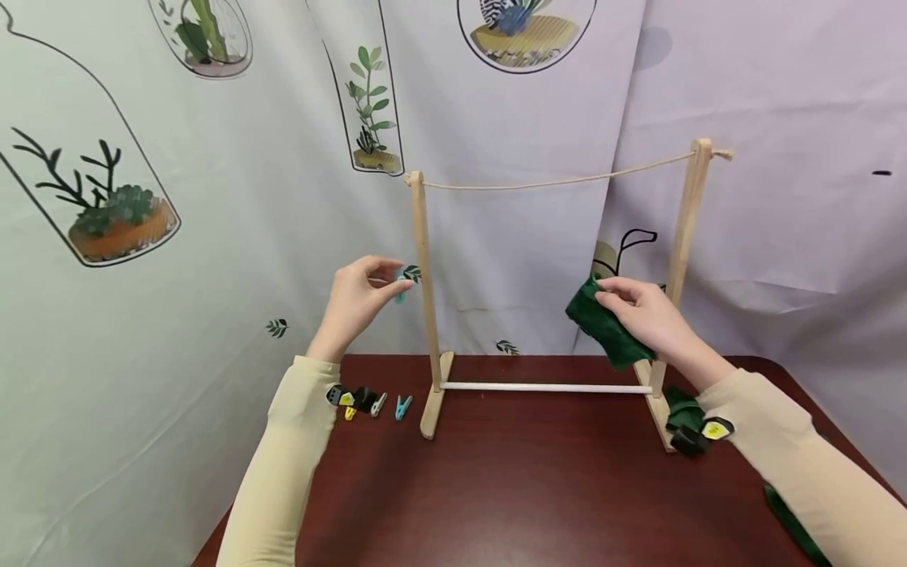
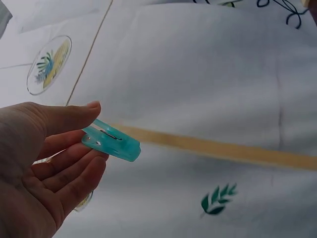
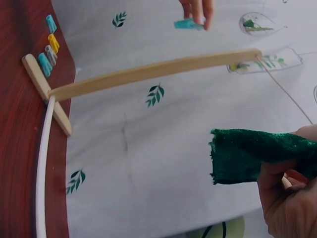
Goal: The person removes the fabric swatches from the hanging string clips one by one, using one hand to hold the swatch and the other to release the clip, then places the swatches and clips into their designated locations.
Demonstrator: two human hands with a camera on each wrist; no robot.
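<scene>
My left hand (image 1: 360, 298) is raised just left of the rack's left post (image 1: 424, 276). Between its thumb and fingers it pinches a light blue clothespin (image 2: 115, 141), whose end points away from the palm. My right hand (image 1: 648, 315) grips a folded dark green cloth (image 1: 605, 324) in front of the right post, below the rope (image 1: 538, 187). In the right wrist view the cloth's frayed edge (image 3: 213, 157) faces left, and part of the cloth is hidden by the fingers. Both hands are apart from the rope, which sags slightly between the posts.
On the dark red table (image 1: 538, 472), a blue clothespin (image 1: 402, 407), a whitish one (image 1: 379, 404) and a yellow one (image 1: 350, 413) lie left of the rack. A white rod (image 1: 546, 387) joins the rack's feet. More green cloth (image 1: 682, 409) lies by the right foot, partly behind my forearm.
</scene>
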